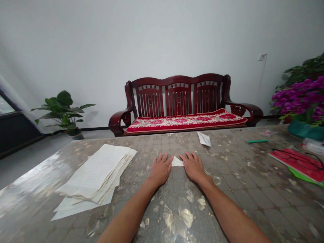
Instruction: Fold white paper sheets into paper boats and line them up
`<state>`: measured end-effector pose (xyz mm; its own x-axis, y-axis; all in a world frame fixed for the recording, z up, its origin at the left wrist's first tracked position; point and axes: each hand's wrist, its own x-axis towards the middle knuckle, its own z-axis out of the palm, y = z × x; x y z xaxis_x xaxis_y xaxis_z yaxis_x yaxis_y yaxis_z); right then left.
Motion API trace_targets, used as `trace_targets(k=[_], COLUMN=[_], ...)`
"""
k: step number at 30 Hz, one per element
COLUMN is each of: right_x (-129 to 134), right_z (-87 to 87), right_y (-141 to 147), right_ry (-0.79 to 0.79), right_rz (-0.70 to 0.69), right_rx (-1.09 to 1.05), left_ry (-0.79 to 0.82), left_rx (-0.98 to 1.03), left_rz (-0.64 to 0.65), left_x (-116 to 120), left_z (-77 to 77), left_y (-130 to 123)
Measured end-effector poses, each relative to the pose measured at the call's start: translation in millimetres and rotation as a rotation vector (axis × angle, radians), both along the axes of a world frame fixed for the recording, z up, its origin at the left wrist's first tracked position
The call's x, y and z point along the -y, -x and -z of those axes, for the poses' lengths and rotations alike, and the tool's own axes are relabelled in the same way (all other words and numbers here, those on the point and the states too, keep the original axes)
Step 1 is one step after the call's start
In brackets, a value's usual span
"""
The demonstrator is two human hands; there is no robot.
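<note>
A small folded piece of white paper [177, 162] lies flat on the patterned tabletop [162, 199], its middle showing between my two hands. On its left side, my left hand [161, 169] rests palm down with the fingers spread. My right hand [193, 166] lies the same way over the right side, fingers stretched out. The fingers hide both ends of the paper. Farther back and to the right is another folded white paper piece [204, 139], apart from both hands.
Left of my hands sits a stack of written paper sheets [98, 170]. To the right are a green pen [258, 141], black glasses [301, 156] on a red book [291, 160], and purple flowers [301, 96] in a teal pot [306, 130]. A wooden bench [178, 101] stands behind the table.
</note>
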<state>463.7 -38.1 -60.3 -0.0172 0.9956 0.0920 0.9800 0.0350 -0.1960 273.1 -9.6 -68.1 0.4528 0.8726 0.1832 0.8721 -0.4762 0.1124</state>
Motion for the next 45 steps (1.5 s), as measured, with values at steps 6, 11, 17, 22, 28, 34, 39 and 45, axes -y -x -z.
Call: trace_targets(k=[6,11,17,22,28,34,39,45], right_x=[-7.1,-14.3,-16.2,-18.1,-15.9,-5.6,-4.4,-6.9], right_z=[1.3,3.6,0.8,2.7,2.4,-9.1,-11.3,-6.4], right_y=[-6.0,-8.8,-10.0,-3.8,19.6,36.9,38.9,29.6], right_ry=[0.009,-0.039,-0.15,-0.162,-0.076,-0.04,-0.029,-0.092], right_rz=[-0.077,-0.13,-0.09,-0.007,0.008,0.046,0.07,0.037], right_rx=[-0.003,-0.048,-0.218,-0.457,-0.668,-0.511,-0.438,-0.355], left_ry=[-0.02,-0.01,-0.008,0.053,0.068,0.051,0.064,0.123], left_rx=[0.12,0.052,0.012,0.136,0.304,0.458,0.651,0.625], left_rz=[0.19,0.257,0.187,0.054,-0.004,-0.039,-0.119,-0.218], left_x=[2.5,-2.8,1.9,6.3,7.1,9.0,2.6,0.3], left_z=[4.3,-6.9,-21.7,-26.3,-19.7,-13.9,-9.5,-7.7], left_y=[9.2,4.0,-5.5,-8.0,-5.9,-9.9,-11.5,-4.2])
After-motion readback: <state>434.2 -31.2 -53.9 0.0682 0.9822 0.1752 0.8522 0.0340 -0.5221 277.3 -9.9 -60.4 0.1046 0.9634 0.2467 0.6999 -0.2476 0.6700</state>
